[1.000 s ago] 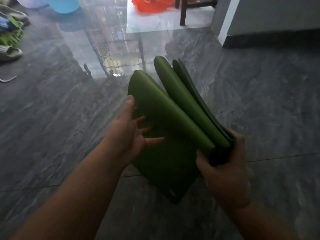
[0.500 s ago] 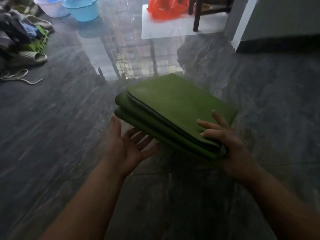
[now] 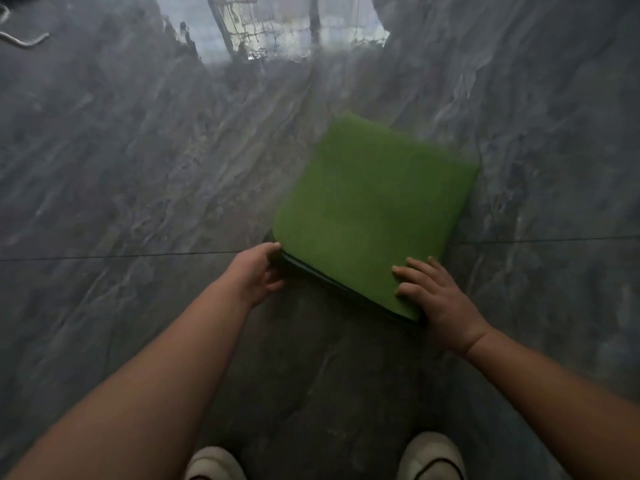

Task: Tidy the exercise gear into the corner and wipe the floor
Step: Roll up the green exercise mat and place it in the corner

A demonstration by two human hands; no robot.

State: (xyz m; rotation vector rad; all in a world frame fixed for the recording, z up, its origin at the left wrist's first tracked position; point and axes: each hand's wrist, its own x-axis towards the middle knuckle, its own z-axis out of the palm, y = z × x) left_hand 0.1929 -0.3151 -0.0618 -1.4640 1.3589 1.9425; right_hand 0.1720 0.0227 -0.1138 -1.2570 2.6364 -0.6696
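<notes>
Head view: dark grey marbled tile floor (image 3: 131, 174), glossy, a bright window reflection at the top; a grout line runs across mid-frame; a pale cord (image 3: 24, 39) lies at the top left corner. Folded green mat (image 3: 374, 209) low over or on the floor right of centre, flat side up, dark layered edge facing the person; contact with the floor cannot be told. Left hand (image 3: 258, 271) at the mat's near left corner, fingers curled round the edge, gripping it; right hand (image 3: 434, 294) at the near right corner, fingers straight and spread flat on the top face, thumb hidden. Two pale shoes (image 3: 431, 457) at the bottom edge.
</notes>
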